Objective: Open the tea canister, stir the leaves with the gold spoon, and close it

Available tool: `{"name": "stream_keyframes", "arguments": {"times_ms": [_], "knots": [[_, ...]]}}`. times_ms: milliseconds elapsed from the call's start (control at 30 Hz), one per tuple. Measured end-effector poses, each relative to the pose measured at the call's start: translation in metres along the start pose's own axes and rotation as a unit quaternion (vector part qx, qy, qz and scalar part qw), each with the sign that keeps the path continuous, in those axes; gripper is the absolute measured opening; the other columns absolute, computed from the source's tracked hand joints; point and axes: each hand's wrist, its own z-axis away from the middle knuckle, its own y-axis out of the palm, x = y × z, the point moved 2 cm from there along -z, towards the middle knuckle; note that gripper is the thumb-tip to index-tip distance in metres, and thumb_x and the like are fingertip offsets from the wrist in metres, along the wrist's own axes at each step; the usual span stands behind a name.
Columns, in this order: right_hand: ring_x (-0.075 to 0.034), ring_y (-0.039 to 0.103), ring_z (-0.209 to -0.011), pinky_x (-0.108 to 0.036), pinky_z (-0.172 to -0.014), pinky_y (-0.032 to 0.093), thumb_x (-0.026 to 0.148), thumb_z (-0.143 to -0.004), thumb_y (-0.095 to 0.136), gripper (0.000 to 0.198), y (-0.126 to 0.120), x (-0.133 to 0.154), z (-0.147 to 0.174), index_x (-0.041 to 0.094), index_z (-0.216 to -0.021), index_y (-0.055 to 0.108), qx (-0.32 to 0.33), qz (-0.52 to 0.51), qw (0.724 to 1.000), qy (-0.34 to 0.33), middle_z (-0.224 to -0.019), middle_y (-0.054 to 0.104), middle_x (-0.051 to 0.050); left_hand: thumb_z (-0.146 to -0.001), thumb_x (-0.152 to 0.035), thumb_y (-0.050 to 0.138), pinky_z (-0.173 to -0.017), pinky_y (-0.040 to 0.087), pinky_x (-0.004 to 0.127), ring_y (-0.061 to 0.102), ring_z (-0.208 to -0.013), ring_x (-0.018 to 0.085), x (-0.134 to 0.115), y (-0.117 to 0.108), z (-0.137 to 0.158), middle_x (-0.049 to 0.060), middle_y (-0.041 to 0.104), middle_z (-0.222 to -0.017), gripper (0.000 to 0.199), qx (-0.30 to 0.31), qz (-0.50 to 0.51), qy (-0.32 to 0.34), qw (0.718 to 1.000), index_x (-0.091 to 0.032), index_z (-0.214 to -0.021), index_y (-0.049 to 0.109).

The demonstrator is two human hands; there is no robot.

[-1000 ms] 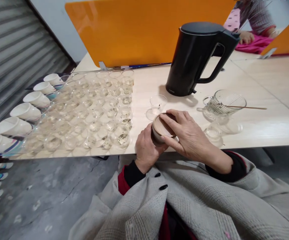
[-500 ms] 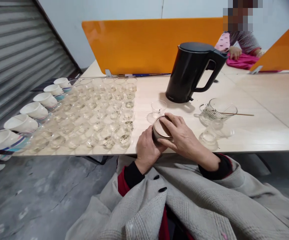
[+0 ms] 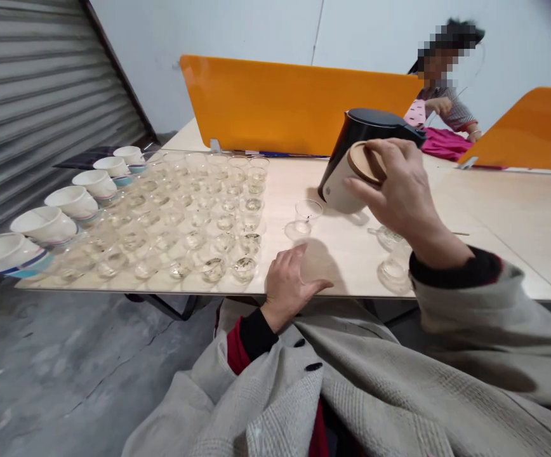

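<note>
Lifted in front of the black electric kettle (image 3: 380, 117) is a pale canister with a wooden-looking lid (image 3: 346, 187). My right hand (image 3: 402, 184) grips it around the top by the lid. At the table's front edge my left hand (image 3: 289, 282) rests with thumb and fingers apart, holding nothing. Just beyond it stands a small clear plastic cup (image 3: 308, 214) with a few dark specks in it. To the left hand's left, the nearest cup of a large group (image 3: 244, 270) holds a little liquid and dark bits.
Rows of clear cups cover the table's left part, with several white paper cups (image 3: 70, 203) along its left edge. Right of centre lie a glass cup (image 3: 390, 238) and clear cups (image 3: 393, 273). Behind an orange divider (image 3: 299, 105), another person handles pink cloth (image 3: 447, 145).
My right hand has raised the canister up and to the right, out of my left hand. My left hand has opened and stayed near the table edge. The view has shifted slightly.
</note>
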Motion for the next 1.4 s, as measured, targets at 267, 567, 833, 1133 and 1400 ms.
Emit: {"name": "stream_keyframes", "arguments": {"times_ms": [267, 567, 833, 1133, 1400], "knots": [[-0.044, 0.052, -0.126, -0.066, -0.108, 0.046, 0.054, -0.089, 0.075, 0.067, 0.109, -0.026, -0.08, 0.015, -0.141, 0.059, 0.092, -0.012, 0.993, 0.073, -0.134, 0.056, -0.023, -0.079, -0.072, 0.084, -0.099, 0.059, 0.051, 0.071, -0.117, 0.035, 0.0, 0.002, 0.0, 0.015, 0.076, -0.128, 0.086, 0.03, -0.006, -0.026, 0.999, -0.019, -0.143, 0.061], [-0.041, 0.052, -0.128, -0.056, -0.112, 0.044, 0.048, -0.083, 0.076, 0.074, 0.186, -0.038, -0.092, 0.012, -0.145, 0.057, 0.229, -0.043, 0.968, 0.093, -0.138, 0.058, -0.024, -0.077, -0.074, 0.084, -0.093, 0.059, 0.05, 0.072, -0.112, 0.036, 0.0, 0.006, 0.001, 0.017, 0.077, -0.126, 0.087, 0.028, -0.009, -0.018, 0.999, -0.016, -0.14, 0.062], [-0.04, 0.052, -0.134, -0.055, -0.115, 0.044, 0.046, -0.084, 0.077, 0.079, 0.202, -0.045, -0.088, 0.012, -0.151, 0.053, 0.278, -0.056, 0.957, 0.066, -0.148, 0.054, -0.025, -0.08, -0.074, 0.082, -0.092, 0.059, 0.051, 0.072, -0.111, 0.035, 0.0, 0.004, 0.001, 0.016, 0.077, -0.127, 0.086, 0.04, -0.014, -0.017, 0.999, -0.018, -0.142, 0.061], [-0.043, 0.043, -0.151, -0.056, -0.125, 0.036, 0.056, -0.096, 0.063, 0.078, 0.155, -0.027, -0.084, 0.012, -0.16, 0.047, 0.247, -0.035, 0.968, 0.029, -0.164, 0.046, -0.024, -0.08, -0.072, 0.082, -0.095, 0.058, 0.049, 0.072, -0.112, 0.034, -0.002, 0.003, 0.001, 0.016, 0.077, -0.126, 0.085, 0.05, -0.019, -0.025, 0.998, -0.016, -0.14, 0.062], [-0.046, 0.058, -0.14, -0.052, -0.107, 0.053, 0.079, -0.088, 0.067, 0.09, 0.109, 0.006, -0.04, 0.024, -0.159, 0.053, 0.375, 0.034, 0.926, 0.004, -0.155, 0.06, -0.018, -0.081, -0.069, 0.083, -0.095, 0.057, 0.048, 0.071, -0.113, 0.034, -0.003, 0.002, 0.0, 0.015, 0.077, -0.123, 0.082, 0.054, -0.027, -0.024, 0.998, -0.015, -0.14, 0.062]]}}
